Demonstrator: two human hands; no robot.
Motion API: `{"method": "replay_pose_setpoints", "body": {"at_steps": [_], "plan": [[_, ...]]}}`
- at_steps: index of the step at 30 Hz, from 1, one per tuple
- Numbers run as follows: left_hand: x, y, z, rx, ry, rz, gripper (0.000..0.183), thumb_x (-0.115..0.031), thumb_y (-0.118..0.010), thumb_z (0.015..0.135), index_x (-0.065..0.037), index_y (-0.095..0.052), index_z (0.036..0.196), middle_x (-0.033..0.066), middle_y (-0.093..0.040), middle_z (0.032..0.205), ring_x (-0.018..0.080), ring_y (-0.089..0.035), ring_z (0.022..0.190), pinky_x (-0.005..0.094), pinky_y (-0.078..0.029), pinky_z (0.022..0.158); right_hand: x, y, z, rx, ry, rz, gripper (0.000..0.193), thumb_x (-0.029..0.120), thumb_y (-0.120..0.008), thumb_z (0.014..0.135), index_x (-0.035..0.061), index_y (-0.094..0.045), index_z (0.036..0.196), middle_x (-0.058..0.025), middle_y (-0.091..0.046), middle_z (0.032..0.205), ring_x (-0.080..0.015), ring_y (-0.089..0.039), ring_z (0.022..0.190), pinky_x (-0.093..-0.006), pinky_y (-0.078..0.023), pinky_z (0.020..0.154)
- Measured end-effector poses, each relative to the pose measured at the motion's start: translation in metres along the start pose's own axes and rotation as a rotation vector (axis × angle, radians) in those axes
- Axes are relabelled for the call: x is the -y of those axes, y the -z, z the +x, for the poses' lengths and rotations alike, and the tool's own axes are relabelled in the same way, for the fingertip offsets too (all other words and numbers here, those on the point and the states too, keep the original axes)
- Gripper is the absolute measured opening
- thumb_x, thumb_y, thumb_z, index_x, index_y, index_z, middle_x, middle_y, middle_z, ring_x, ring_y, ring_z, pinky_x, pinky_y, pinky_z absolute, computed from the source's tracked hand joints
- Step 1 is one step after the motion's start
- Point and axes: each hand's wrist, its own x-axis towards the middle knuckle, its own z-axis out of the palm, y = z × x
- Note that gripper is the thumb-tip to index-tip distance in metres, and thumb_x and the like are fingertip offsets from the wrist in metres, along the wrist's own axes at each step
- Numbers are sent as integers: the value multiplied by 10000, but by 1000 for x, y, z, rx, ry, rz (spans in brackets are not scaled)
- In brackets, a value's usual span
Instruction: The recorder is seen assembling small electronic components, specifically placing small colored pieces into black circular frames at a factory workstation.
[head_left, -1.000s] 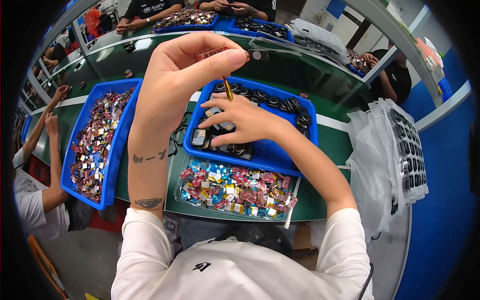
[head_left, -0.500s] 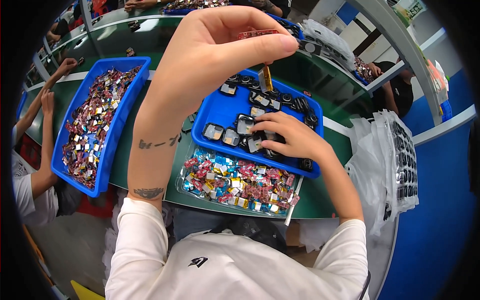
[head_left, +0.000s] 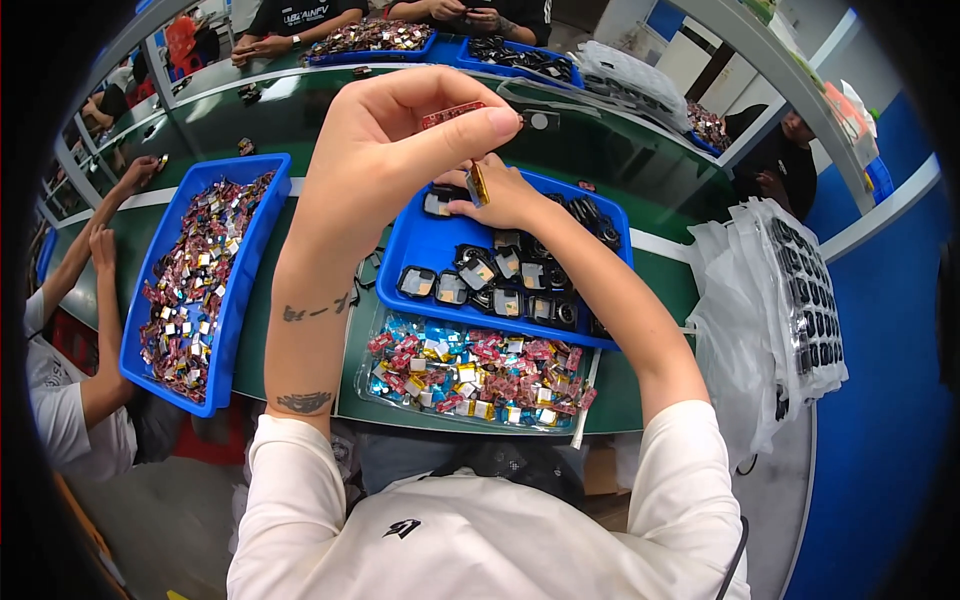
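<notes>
My left hand (head_left: 410,150) is raised over the table, its thumb and fingers pinching a red circuit board (head_left: 455,113). A small yellow-edged battery (head_left: 479,186) dangles below that board, in front of my right hand. My right hand (head_left: 510,200) reaches into the far left part of a blue tray (head_left: 415,240), thumb and fingers at the edges of a black plastic casing (head_left: 437,204). More black casings (head_left: 475,270) with pale inner faces lie in the tray. Nearer me, a clear plastic tray (head_left: 365,385) holds a heap of red boards with batteries (head_left: 470,375).
Another blue tray (head_left: 270,240) of boards stands at left, beside a co-worker's arms (head_left: 105,290). Bagged sheets of black parts (head_left: 800,300) stack at right. Across the table, people sit behind trays of boards (head_left: 370,38) and black parts (head_left: 520,60). A metal frame (head_left: 770,70) runs overhead.
My right hand has moved from the casings at the tray's middle to one at its far left. My left hand, still holding the board, sits lower and farther left in view.
</notes>
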Motion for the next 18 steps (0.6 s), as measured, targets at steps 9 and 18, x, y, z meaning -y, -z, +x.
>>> {"method": "replay_pose_setpoints", "body": {"at_steps": [9,18], "plan": [[4,-4,2,12,-20,18,131,-127,-657,814,-1,-648,848,6,-621,765,52,-555,693,196,-439,637,23,43,-45,55,-95,492,245,236,-637,824,105,-635,1031,-90,-652,862,-197,-613,750,-331,-487,688],[20,-23,0,18,102,108,124,-94,-692,797,22,-673,835,6,-622,714,23,-525,640,154,-390,551,63,110,-76,-363,-407,1290,246,38,-649,819,-22,-585,1049,-73,-655,915,-77,-617,772,-193,-488,607]]}}
